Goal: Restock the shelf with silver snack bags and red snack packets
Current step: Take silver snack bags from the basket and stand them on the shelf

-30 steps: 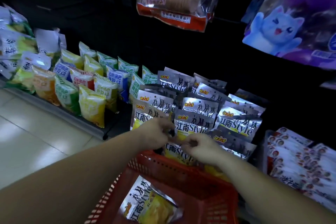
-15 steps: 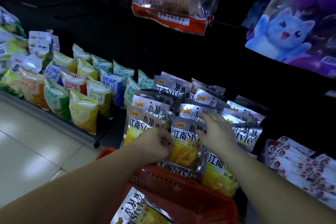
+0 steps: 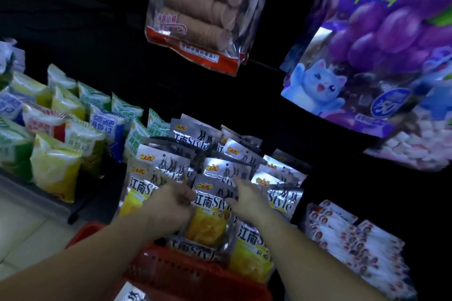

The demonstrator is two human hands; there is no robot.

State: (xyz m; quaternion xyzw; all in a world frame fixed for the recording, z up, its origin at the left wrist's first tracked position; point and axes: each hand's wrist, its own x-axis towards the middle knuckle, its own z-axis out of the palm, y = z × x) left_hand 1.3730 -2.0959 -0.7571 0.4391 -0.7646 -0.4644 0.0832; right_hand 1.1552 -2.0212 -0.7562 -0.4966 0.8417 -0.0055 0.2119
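Several silver snack bags with yellow fronts stand in rows on the low shelf at centre. My left hand grips the left edge of a front silver bag. My right hand lies with straight fingers against the same bag's upper right side. Red and white snack packets lie stacked on the shelf at lower right. A red basket sits below my forearms with one silver bag showing inside it.
Green, yellow and blue snack bags fill the shelf to the left. A clear bag of round biscuits and a purple grape-print bag hang above. Tiled floor lies at lower left.
Both hands rose from the basket rim up to the front row of silver bags. The right hand spread out flat, and the view moved closer to the shelf.
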